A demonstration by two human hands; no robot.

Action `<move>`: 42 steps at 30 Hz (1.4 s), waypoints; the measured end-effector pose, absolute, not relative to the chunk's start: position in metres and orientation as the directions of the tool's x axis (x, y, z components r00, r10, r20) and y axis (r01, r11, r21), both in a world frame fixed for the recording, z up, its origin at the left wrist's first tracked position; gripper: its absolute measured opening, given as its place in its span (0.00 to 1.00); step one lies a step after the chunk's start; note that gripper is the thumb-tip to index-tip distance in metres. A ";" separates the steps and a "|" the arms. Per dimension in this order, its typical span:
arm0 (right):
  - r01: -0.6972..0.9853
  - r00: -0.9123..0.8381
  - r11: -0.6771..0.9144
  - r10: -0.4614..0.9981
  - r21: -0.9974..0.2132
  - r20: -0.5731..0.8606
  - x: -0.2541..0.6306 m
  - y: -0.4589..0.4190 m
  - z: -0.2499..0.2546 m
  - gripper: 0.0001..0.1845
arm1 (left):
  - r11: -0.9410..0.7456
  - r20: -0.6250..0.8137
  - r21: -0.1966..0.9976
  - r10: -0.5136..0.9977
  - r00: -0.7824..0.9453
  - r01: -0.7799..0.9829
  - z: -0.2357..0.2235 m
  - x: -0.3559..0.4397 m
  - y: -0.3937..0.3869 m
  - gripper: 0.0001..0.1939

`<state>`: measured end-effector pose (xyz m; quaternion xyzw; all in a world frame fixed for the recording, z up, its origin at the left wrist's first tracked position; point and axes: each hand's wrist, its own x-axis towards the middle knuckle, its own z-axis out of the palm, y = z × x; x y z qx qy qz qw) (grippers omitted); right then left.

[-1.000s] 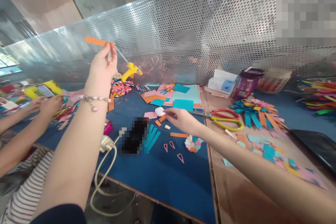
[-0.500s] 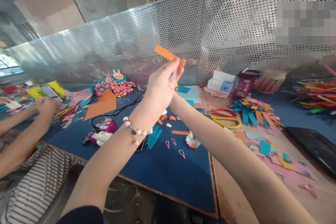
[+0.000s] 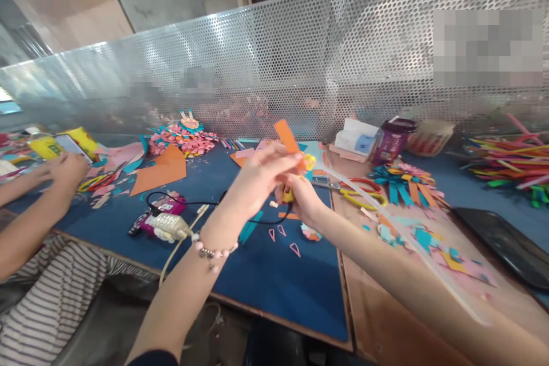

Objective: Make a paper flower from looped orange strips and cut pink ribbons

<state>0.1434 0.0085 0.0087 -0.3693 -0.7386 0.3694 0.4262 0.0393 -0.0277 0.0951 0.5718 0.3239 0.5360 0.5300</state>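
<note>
My left hand (image 3: 259, 180), with a beaded bracelet at its wrist, pinches an orange paper strip (image 3: 286, 136) that sticks up above its fingers. Close against it, my right hand (image 3: 307, 201) is wrapped round a yellow hot glue gun (image 3: 286, 193). A long translucent glue stick (image 3: 397, 227) runs back from the gun over my right forearm, and a black cord hangs below. The gun's yellow tip end is right by the strip; my fingers hide whether they touch. Below lie pink paper loops (image 3: 294, 250), teal strips (image 3: 250, 230) and a small paper flower (image 3: 311, 233).
Red-and-yellow scissors (image 3: 362, 193) lie on the right, near paper scraps (image 3: 454, 257) and a black tray-like object (image 3: 501, 243). A power strip (image 3: 169, 226) is at left. Another person's hands (image 3: 68, 171) hold a phone. A perforated metal panel (image 3: 257, 63) closes off the back.
The glue gun now shows in my right hand, brought up to the strip, its glue stick and cord in view. My left hand has come lower, and the orange strip stands steeper.
</note>
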 end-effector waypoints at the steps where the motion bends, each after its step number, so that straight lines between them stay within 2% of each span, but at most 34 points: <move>1: 0.180 -0.325 0.408 0.884 -0.895 0.337 0.147 0.004 0.009 0.13 | -0.300 0.315 0.947 0.938 0.145 -0.116 0.095 0.027 -0.021 0.06; 4: -0.002 -0.219 0.259 0.942 -0.966 0.253 0.149 -0.014 0.007 0.14 | -0.453 0.456 0.887 0.890 -0.017 0.092 0.085 -0.009 0.007 0.10; 6: -0.075 -0.190 0.196 0.960 -0.978 0.207 0.149 -0.028 0.005 0.12 | -0.460 0.488 0.857 0.869 -0.083 0.233 0.072 -0.029 0.026 0.12; 8: -0.127 -0.196 0.140 0.967 -0.982 0.164 0.149 -0.039 0.002 0.11 | -0.421 0.471 0.843 0.878 -0.083 0.335 0.057 -0.042 0.041 0.11; 12: -0.223 -0.242 0.020 0.967 -0.975 0.075 0.153 -0.052 -0.008 0.12 | -0.359 0.392 0.839 0.920 0.005 0.409 0.034 -0.052 0.053 0.09; 19: -0.129 -0.320 0.058 0.942 -0.990 0.097 0.160 -0.056 -0.019 0.11 | -0.340 0.330 0.805 0.938 0.109 0.486 0.024 -0.047 0.044 0.11; 25: -0.062 -0.342 0.030 0.938 -0.998 0.049 0.159 -0.056 -0.022 0.13 | -0.350 0.288 0.779 0.937 0.199 0.521 0.021 -0.043 0.041 0.12; 33: -0.041 -0.316 -0.030 0.949 -0.999 -0.016 0.157 -0.054 -0.025 0.13 | -0.347 0.280 0.784 0.938 0.205 0.514 0.024 -0.040 0.036 0.12; 42: -0.006 -0.332 -0.028 0.943 -1.000 -0.024 0.157 -0.054 -0.023 0.12 | -0.330 0.268 0.784 0.944 0.193 0.527 0.025 -0.041 0.035 0.13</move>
